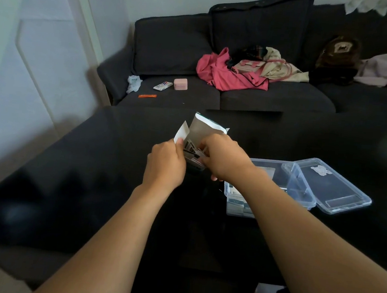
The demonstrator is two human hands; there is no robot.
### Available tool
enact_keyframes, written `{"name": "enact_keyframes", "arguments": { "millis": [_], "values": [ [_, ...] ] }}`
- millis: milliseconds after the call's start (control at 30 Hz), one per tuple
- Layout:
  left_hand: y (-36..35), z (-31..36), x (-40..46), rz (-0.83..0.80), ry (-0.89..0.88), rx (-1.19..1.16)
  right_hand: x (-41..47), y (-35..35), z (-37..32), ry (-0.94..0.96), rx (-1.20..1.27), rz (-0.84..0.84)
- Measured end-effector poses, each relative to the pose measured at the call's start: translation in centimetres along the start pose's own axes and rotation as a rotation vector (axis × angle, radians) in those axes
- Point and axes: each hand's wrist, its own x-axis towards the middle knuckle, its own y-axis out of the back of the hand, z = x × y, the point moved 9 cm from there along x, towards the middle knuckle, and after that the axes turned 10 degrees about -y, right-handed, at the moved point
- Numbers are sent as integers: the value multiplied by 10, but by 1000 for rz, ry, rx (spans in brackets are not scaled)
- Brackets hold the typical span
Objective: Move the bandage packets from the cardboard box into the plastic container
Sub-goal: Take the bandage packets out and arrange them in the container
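Bandage packets are partly moved already, by the look of it: flat packets can be made out through the wall of the plastic container (268,196), which rests on the dark surface (89,183) to the right of the hands, just under the right forearm. Its clear lid (335,188) has been taken off and is propped against the container's far right edge (a pale sticker is seen on it, too blurred to read).

The cardboard box (203,133) is held above the surface, between and beyond the two hands, with its top flaps standing open. The left hand (166,161) is curled round the box's left side, the thumb pressed on a white flap. The right hand (222,156) is bent over the opening, its fingers closed on the bandage packets (193,151) that show at the box mouth, though how many are pinched cannot be told.

The task is judged to be under way rather than finished: some packets are still in the box and have yet to be carried across to the container.

Black bars like a barcode are seen on the packets; no brand or wording can be read.
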Motion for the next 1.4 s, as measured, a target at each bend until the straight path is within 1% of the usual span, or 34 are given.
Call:
{"name": "enact_keyframes", "arguments": {
  "millis": [200,300,400,567,667,833,900,1067,1167,1300,1400],
  "values": [
    [-10,1,1,-64,-42,-19,2,-6,3,-27,-53,27],
    [-18,-5,1,-103,-13,-134,3,-4,3,-18,-42,33],
    [-22,-17,0,-103,53,-227,2,-7,1,3,-15,-1],
    [-20,-23,-2,-90,123,-303,6,-14,10,-43,47,-92],
    [-19,-24,-4,-112,163,-304,7,-16,16,-83,89,-143],
    [-21,-26,-4,-130,217,-335,9,-18,21,-129,119,-182],
    [-21,-27,-4,-120,224,-329,8,-16,17,-101,89,-150],
    [-28,-35,-7,-145,290,-291,-2,12,-5,18,-81,68],
    [-34,-38,-8,-174,299,-316,-6,25,-13,66,-120,136],
    [-35,-37,-9,-168,276,-334,-8,44,-16,97,-61,172],
    [-26,-33,-8,-143,266,-325,-10,70,-13,101,104,160]
  ]
}}
